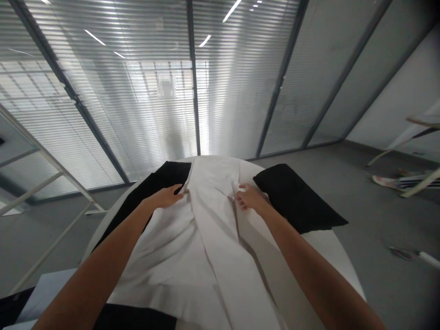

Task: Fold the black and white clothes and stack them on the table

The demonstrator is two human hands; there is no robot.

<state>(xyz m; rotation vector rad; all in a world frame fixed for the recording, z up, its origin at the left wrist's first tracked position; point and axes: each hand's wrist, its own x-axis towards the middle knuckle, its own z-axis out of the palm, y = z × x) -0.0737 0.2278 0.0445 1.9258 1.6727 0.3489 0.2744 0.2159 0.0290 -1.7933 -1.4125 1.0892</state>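
A white garment (220,238) lies lengthwise over a round white table (340,256), wrinkled on its left side. My left hand (169,196) pinches the garment's left edge near the far end. Across from it, my right hand (250,198) has its fingers curled at the garment's right edge, gripping the cloth. Black folded cloth (292,197) rests on the table just right of my right hand. More black cloth (147,188) lies beyond and beside my left forearm, and another black piece (137,317) shows at the near edge under the white garment.
Glass partitions with blinds (165,114) stand behind the table. A white metal frame (51,160) is at the left. Light papers or cloth (44,293) lie at the lower left. Shoes (388,182) and furniture legs (421,185) are on the right.
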